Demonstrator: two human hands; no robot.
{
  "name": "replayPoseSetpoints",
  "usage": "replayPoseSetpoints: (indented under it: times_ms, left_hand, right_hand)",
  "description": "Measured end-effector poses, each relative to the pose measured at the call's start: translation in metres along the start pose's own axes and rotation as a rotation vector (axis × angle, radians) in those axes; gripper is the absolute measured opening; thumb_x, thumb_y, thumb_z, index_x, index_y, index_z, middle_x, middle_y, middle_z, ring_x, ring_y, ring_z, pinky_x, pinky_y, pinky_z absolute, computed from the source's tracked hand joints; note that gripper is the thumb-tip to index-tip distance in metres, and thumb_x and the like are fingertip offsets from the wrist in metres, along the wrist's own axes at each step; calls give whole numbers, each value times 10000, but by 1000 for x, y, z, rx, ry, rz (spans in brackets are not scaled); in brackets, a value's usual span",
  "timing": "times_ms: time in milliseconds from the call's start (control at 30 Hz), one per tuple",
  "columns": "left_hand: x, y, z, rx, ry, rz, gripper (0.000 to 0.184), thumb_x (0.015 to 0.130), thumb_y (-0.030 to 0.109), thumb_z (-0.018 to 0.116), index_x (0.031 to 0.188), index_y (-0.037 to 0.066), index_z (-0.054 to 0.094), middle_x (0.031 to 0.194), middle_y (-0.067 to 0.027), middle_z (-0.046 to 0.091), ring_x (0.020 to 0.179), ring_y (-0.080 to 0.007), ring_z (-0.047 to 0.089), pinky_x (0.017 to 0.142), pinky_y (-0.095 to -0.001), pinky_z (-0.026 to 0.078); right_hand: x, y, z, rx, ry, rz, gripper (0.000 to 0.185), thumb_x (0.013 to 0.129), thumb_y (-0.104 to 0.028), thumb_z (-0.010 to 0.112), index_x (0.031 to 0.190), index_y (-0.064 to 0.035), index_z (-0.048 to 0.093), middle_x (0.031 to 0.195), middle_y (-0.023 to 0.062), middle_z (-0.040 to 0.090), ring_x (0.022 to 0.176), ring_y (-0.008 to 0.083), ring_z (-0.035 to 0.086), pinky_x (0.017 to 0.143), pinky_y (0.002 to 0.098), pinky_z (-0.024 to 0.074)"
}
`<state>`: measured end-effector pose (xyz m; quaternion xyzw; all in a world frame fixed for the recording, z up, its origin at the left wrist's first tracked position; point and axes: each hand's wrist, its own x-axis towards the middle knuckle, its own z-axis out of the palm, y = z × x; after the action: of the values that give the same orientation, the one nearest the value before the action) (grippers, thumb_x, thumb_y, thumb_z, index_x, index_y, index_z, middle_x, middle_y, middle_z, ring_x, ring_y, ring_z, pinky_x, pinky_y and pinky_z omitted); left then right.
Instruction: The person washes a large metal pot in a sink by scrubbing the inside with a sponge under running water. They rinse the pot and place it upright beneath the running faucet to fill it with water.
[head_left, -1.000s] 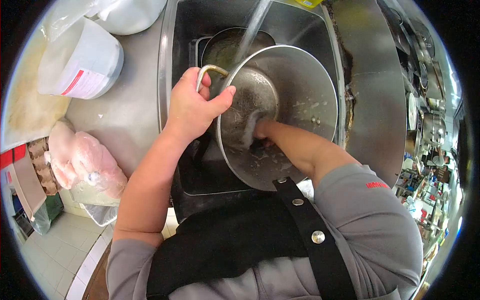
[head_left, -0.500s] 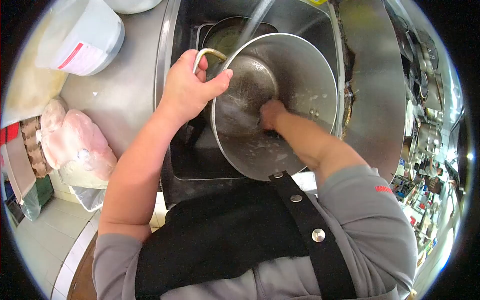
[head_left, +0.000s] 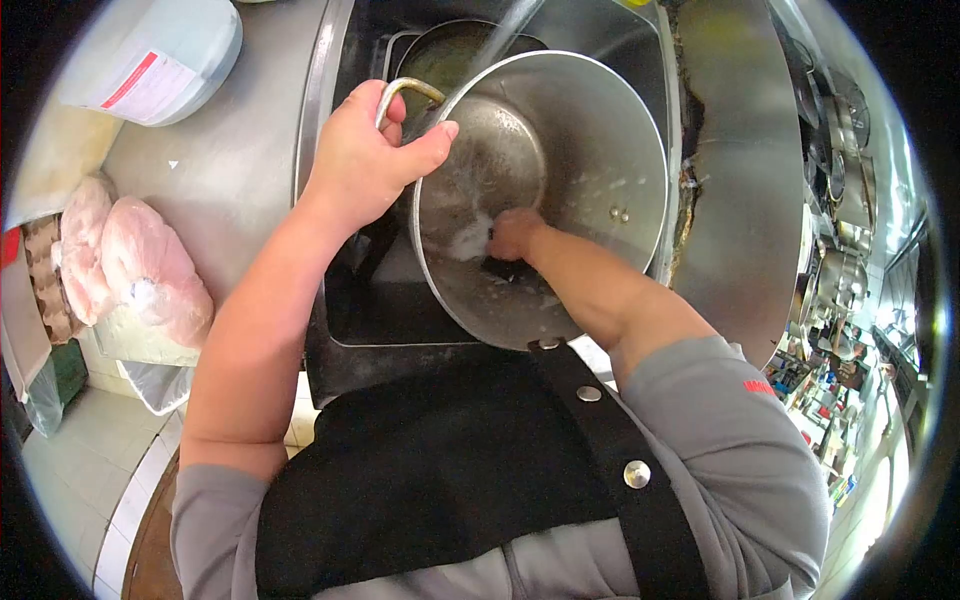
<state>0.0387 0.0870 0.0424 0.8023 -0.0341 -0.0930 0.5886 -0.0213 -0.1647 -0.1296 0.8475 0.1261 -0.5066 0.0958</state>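
A large metal stockpot [head_left: 585, 130] lies tilted in the sink, its mouth facing me. My left hand [head_left: 365, 160] grips the loop handle [head_left: 412, 88] on its left side, with the thumb against the rim. Deep inside the pot, my right hand [head_left: 515, 235] is closed on a dark pad [head_left: 508, 268], mostly hidden under the fingers and pressed against the inner wall. Whitish suds [head_left: 470, 240] show beside that hand. Behind the pot, a dark round pan [head_left: 440, 50] sits in the sink, and a stream of water [head_left: 512, 28] runs down near it.
The black sink [head_left: 400, 318] surrounds the pot, with a steel counter [head_left: 250, 120] on the left. On that side are a white labelled tub [head_left: 190, 60] and bagged raw poultry [head_left: 155, 265]. Another steel surface [head_left: 745, 200] lies right, with hanging pans [head_left: 840, 150] beyond.
My right hand has moved a little left and down along the pot's inside, and white suds now show beside it. My left hand keeps its hold on the handle. The whole view has shifted slightly.
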Motion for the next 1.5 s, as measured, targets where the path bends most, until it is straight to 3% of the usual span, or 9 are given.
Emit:
replayPoseSetpoints:
  times_ms: [233, 433, 500, 567, 700, 900, 1200, 1400, 1500]
  left_hand:
    - [-5, -5, -1, 20, 34, 28, 480, 713, 367, 834, 806, 57, 481, 653, 24, 433, 597, -69, 387, 515, -246, 360]
    - [-2, -7, -2, 49, 14, 11, 489, 718, 386, 832, 805, 56, 481, 655, 9, 457, 599, -76, 407, 518, -252, 373]
    - [-3, -8, -1, 23, 7, 21, 458, 756, 395, 806, 817, 70, 490, 641, 41, 418, 588, -60, 378, 515, -247, 341]
    - [-3, -10, -1, 13, 14, 37, 441, 774, 397, 794, 823, 77, 494, 635, 57, 399, 582, -52, 363, 514, -244, 326]
    - [-7, -14, 2, -32, 27, 31, 433, 773, 382, 799, 827, 75, 498, 646, 53, 408, 591, -51, 368, 521, -240, 335]
    - [-12, -10, 0, -28, 15, -10, 414, 780, 354, 801, 851, 70, 507, 673, 48, 423, 616, -44, 381, 528, -228, 347]
    - [-14, -10, 13, -80, 18, -37, 449, 753, 337, 824, 860, 48, 497, 661, 39, 444, 585, -50, 392, 512, -238, 361]
    - [-16, -18, 18, -93, 42, -17, 401, 780, 317, 805, 877, 58, 514, 708, 62, 418, 616, -37, 365, 529, -220, 326]
    - [-17, -18, 18, -150, 48, 9, 406, 775, 322, 805, 872, 60, 510, 704, 58, 415, 621, -38, 364, 530, -221, 325]
  right_hand:
    - [-13, 24, -29, -383, 71, 158, 448, 892, -368, 542, 1181, -57, 686, 1261, 129, 648, 1189, 317, 601, 1007, 474, 461]
    - [-11, -26, -15, 187, -69, -61, 544, 835, -421, 555, 1196, -31, 671, 1292, 177, 614, 1196, 326, 586, 1001, 441, 451]
    - [-9, -3, -25, -233, -154, -58, 453, 856, -359, 563, 1181, -73, 695, 1264, 164, 637, 1179, 327, 601, 977, 446, 468]
    - [-20, 26, -33, -646, 133, 104, 459, 886, -390, 614, 1228, -89, 674, 1283, 118, 638, 1221, 315, 574, 1003, 525, 440]
    - [-2, 26, -24, -352, -54, 174, 394, 928, -275, 573, 1272, -97, 645, 1317, 62, 620, 1184, 339, 578, 928, 574, 452]
    - [-15, 36, -42, -818, 76, 48, 391, 953, -248, 523, 1297, -89, 623, 1350, 95, 592, 1243, 343, 534, 898, 556, 464]
    - [-8, 59, -25, -773, 78, 102, 471, 846, -333, 640, 1241, -77, 656, 1312, 94, 617, 1146, 315, 605, 967, 529, 454]
    - [14, 46, 21, -319, -34, 31, 387, 911, -273, 585, 1237, -80, 663, 1293, 120, 629, 1231, 344, 549, 928, 504, 469]
    - [-9, 51, -25, -647, 40, 147, 409, 892, -290, 625, 1233, -68, 662, 1290, 110, 633, 1220, 316, 568, 948, 499, 467]
